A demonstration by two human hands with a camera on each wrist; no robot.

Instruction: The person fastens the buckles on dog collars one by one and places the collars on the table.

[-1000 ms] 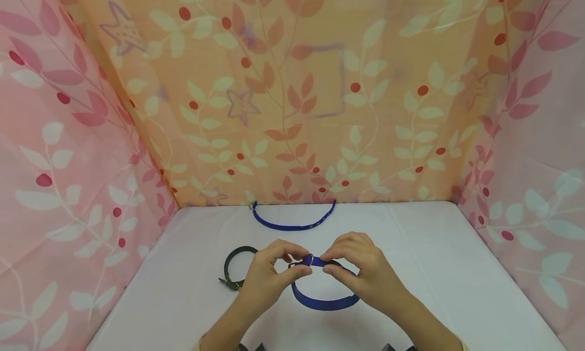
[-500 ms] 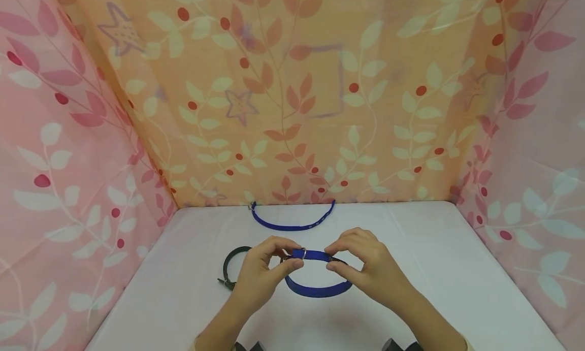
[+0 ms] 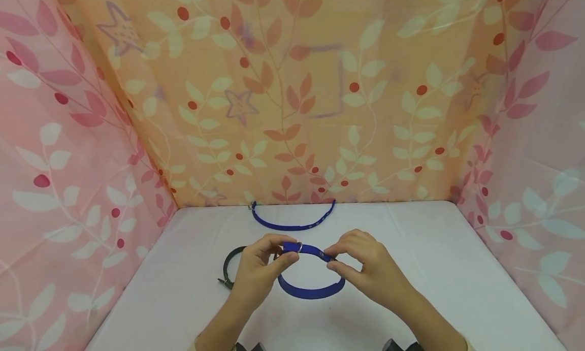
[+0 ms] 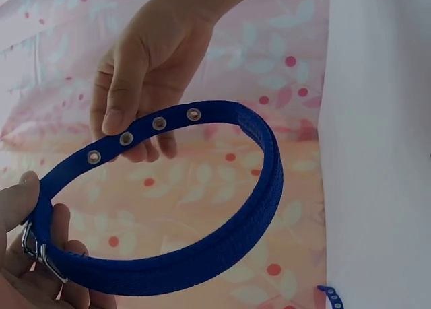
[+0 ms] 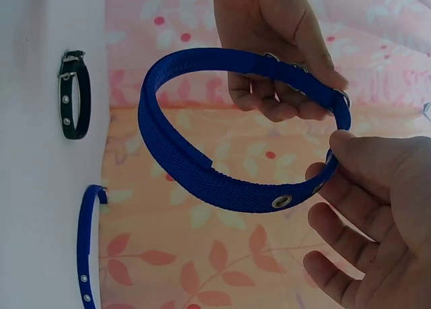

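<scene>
A blue collar (image 3: 311,293), bent into a loop, is held up over the table between both hands. My left hand (image 3: 257,269) pinches its buckle end; a metal buckle (image 4: 29,240) and ring sit at those fingers in the left wrist view. The strap end with several metal eyelets (image 4: 159,123) runs across to my right hand (image 3: 367,262), whose thumb and fingers pinch it. In the right wrist view the collar's padded band (image 5: 202,181) hangs toward the camera, and one eyelet (image 5: 282,201) shows beside the right fingers.
A dark green collar (image 3: 227,269), buckled into a ring, lies on the white table (image 3: 183,300) at left, partly behind the left hand. Another blue collar (image 3: 288,228) lies opened in a curve at the back edge. Flowered cloth walls (image 3: 292,153) enclose the table's back and sides.
Both hands have drawn apart, the left hand moving left. The collar has risen slightly and shifted left, and more of the strap shows between the hands, now bowed, with an eyelet visible.
</scene>
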